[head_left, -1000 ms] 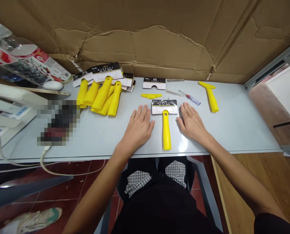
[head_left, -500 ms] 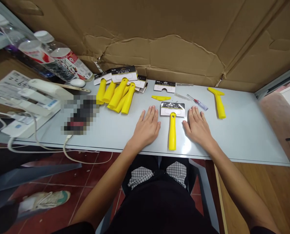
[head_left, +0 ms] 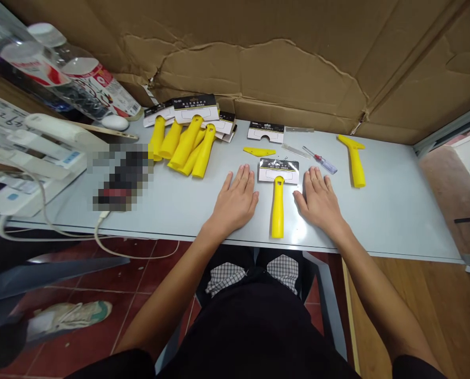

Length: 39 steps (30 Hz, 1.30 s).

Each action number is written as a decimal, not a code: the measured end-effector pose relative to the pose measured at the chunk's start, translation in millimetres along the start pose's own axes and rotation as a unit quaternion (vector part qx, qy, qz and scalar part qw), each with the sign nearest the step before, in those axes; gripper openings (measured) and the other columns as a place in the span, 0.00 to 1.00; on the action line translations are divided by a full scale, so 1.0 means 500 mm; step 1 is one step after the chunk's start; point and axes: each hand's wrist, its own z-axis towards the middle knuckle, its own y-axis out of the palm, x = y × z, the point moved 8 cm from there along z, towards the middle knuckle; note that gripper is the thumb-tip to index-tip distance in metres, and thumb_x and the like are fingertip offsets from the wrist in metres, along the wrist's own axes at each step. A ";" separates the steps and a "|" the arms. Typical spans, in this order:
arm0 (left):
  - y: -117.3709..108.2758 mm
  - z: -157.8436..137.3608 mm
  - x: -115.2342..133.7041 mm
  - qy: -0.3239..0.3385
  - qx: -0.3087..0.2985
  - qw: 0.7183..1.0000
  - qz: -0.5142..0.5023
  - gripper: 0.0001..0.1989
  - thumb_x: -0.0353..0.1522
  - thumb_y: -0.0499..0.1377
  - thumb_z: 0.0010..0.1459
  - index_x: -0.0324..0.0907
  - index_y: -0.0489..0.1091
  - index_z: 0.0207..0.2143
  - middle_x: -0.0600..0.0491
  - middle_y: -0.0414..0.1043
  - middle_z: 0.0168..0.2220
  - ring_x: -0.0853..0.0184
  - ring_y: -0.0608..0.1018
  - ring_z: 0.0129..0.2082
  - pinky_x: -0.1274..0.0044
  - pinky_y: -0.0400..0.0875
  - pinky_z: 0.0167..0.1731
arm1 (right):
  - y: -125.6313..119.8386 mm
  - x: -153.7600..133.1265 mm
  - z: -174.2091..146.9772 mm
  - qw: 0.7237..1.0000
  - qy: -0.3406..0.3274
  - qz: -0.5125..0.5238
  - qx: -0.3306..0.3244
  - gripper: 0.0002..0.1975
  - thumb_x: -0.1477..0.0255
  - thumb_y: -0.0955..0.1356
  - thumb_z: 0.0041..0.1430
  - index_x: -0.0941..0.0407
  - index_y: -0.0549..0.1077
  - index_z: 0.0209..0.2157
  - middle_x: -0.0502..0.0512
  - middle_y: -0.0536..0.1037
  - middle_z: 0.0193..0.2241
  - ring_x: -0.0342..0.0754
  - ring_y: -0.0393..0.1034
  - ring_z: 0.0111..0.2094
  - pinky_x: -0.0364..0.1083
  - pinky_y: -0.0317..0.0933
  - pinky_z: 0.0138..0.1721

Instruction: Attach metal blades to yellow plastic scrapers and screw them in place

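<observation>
Both palms rest flat on the table (head_left: 397, 221). My left hand (head_left: 236, 201) lies open to the left of a scraper (head_left: 277, 210) with a yellow handle, its head covered by a black-and-white card (head_left: 278, 171). On the scraper's other side my right hand (head_left: 320, 197) is open too, thumb out, apart from the handle. Just beyond my hands are a yellow plastic piece (head_left: 259, 152), a loose packaging card (head_left: 265, 131), a thin blade-like strip (head_left: 296, 150) and a screwdriver (head_left: 320, 159) with a clear handle. A bare yellow scraper handle (head_left: 356, 162) lies farther right.
Several carded yellow scrapers (head_left: 186, 142) are piled at the back left. Nearby are a pixelated dark object (head_left: 124, 179), a white power strip (head_left: 25, 192) with cables, and plastic bottles (head_left: 100, 87). Cardboard (head_left: 258, 68) walls the back. Another person's shoe (head_left: 72, 318) shows at lower left.
The camera view has shifted slightly, so the table's things appear a little higher and to the left. My hands stay flat in the same places beside the scraper.
</observation>
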 end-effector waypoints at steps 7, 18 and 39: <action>-0.003 0.001 -0.001 -0.005 0.004 1.000 -0.021 0.33 0.35 0.46 0.75 0.35 0.49 0.78 0.34 0.48 0.79 0.48 0.50 0.80 0.51 0.42 0.77 | -0.001 0.002 0.001 1.000 -0.003 0.012 0.009 0.41 0.54 0.51 0.76 0.68 0.49 0.78 0.71 0.50 0.78 0.64 0.40 0.80 0.65 0.37 0.79; -0.085 -0.029 0.052 -0.091 0.151 0.981 -0.074 0.20 0.37 0.52 0.75 0.40 0.71 0.63 0.38 0.74 0.62 0.49 0.76 0.62 0.57 0.73 0.61 | -0.005 0.002 0.001 1.000 -0.001 0.013 0.015 0.41 0.54 0.53 0.76 0.70 0.54 0.76 0.73 0.52 0.78 0.64 0.42 0.80 0.64 0.38 0.79; -0.047 -0.053 0.098 -0.043 0.005 0.999 0.008 0.29 0.22 0.53 0.65 0.27 0.64 0.68 0.32 0.68 0.68 0.46 0.78 0.59 0.57 0.79 0.57 | -0.013 0.004 -0.002 0.998 -0.020 0.036 0.056 0.38 0.57 0.58 0.75 0.72 0.62 0.72 0.75 0.58 0.75 0.68 0.49 0.78 0.66 0.44 0.77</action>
